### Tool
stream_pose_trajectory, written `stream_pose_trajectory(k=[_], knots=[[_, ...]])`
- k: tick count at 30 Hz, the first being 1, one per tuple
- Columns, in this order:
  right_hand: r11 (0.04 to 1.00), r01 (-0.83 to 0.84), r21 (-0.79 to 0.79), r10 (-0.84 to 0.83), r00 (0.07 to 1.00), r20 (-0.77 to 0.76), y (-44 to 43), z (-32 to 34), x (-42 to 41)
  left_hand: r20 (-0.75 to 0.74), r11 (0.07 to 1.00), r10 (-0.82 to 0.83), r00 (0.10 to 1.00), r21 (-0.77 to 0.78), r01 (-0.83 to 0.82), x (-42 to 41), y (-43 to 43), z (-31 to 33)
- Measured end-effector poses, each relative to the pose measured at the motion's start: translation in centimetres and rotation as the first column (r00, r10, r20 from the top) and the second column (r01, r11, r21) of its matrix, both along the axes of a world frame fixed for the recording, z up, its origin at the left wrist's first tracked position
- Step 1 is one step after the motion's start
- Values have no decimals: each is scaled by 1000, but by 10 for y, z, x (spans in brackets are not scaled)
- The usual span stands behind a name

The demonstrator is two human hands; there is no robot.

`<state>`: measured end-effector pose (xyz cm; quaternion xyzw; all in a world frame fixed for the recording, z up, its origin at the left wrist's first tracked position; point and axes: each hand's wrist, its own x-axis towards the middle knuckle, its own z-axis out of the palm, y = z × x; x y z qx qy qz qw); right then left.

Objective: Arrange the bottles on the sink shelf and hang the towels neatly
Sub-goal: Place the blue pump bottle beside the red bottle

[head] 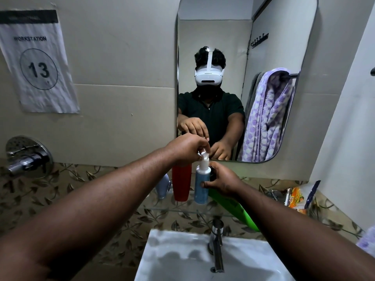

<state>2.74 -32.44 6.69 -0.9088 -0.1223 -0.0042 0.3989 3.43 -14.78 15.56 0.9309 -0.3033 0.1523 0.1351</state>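
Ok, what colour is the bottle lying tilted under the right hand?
Bright green, seen in the head view, leaning beside the blue pump bottle.

Red bottle's (181, 182) top behind the left hand (187, 148) — green bottle (233, 207) half-hidden under the right wrist.

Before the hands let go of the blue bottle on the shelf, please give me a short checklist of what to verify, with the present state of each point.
1. Blue bottle upright on the shelf: ok.
2. Right hand steadies its body: ok.
3. Left hand on the white pump; whether the pump is closed: cannot tell.
4. Red bottle upright beside the blue one: ok.
5. Green bottle upright: not ok, it lies tilted under the right wrist.
6. Purple towel hung neatly, seen in the mirror: not ok, it hangs bunched on the bar.
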Motion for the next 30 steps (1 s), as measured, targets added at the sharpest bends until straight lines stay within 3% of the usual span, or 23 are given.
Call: stream_pose_trajectory(k=[4, 8, 11, 19, 30], knots=[[971, 51, -232, -45, 998, 34, -12, 5, -3, -15, 1000, -5, 1000, -6, 4, 1, 1, -1], [798, 83, -597, -121, 992, -24, -30, 9, -5, -22, 1000, -3, 1000, -19, 3, 2, 0, -4], [675, 25, -737, -174, 977, -127, -37, 8, -11, -22, 999, -3, 1000, -36, 2, 4, -1, -6], [630, 34, -776, -219, 966, -135, -45, -6, -21, -47, 1000, 9, 999, -18, -9, 4, -2, -5], [661, 117, -741, -222, 974, -44, -52, -19, -27, 1, 1000, 18, 1000, -1, -18, 6, -8, -11]])
